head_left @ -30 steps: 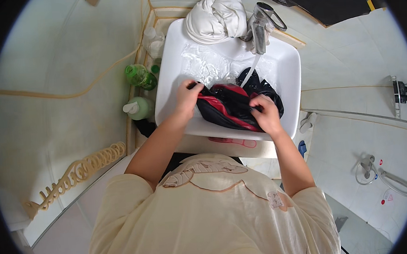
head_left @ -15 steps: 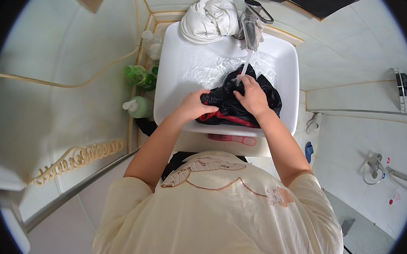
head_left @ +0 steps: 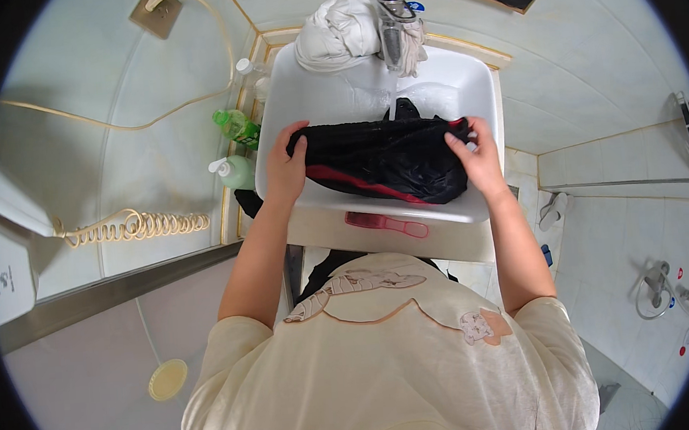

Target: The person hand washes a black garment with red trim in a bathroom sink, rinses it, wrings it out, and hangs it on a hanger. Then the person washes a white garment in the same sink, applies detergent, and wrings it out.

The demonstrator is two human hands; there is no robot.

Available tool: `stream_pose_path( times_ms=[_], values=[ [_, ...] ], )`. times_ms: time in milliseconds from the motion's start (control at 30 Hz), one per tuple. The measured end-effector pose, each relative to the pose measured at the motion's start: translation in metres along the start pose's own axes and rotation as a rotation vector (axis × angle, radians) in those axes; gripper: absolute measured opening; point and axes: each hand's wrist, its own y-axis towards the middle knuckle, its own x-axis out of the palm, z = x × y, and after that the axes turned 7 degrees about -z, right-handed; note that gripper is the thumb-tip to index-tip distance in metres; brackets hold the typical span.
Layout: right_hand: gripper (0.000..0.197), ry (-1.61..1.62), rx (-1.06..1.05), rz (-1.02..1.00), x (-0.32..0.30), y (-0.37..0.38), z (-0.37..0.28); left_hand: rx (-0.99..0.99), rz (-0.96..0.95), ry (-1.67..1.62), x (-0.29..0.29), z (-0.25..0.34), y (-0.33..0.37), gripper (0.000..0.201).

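"Where's the black-and-red cloth [head_left: 388, 156]?"
"Over the white sink [head_left: 312, 89], near side; left hand [head_left: 285, 162] and right hand [head_left: 480, 159] grip its ends."
"Any writing?"
"Small dark print, left, on the white wall unit [head_left: 8, 258]."

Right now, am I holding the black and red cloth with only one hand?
No, your left hand grips one end of the black and red cloth and your right hand grips the other.
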Motion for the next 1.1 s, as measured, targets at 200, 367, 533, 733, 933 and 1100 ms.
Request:
stream_pose_path(
  times_ms=[200, 367, 533, 733, 933, 1100],
  values=[
    [0.027, 0.272, -0.065, 0.041, -0.046, 0.007, -0.052, 0.119, -0.410, 0.544, 0.011, 0.056, -0.014, 0.058],
    [0.029, 0.277, -0.151, 0.134, -0.066, 0.022, -0.107, 0.098, -0.249, 0.566, -0.002, 0.111, 0.009, 0.040],
    [0.031, 0.437, -0.527, 0.016, -0.064, 0.033, -0.183, 0.589, -0.036, 0.078, 0.015, 0.204, 0.038, 0.038],
    [0.035, -0.206, -0.893, 0.105, -0.053, 0.022, -0.208, 0.614, -0.177, 0.136, 0.031, 0.243, 0.034, 0.041],
    [0.099, 0.066, -0.493, -0.073, -0.048, 0.002, -0.099, 0.688, 0.038, 0.158, 0.020, 0.248, 0.032, 0.040],
    [0.112, -0.050, -0.291, -0.221, 0.030, -0.030, 0.009, 0.713, 0.291, -0.027, -0.018, 0.277, 0.012, 0.036]
  ],
)
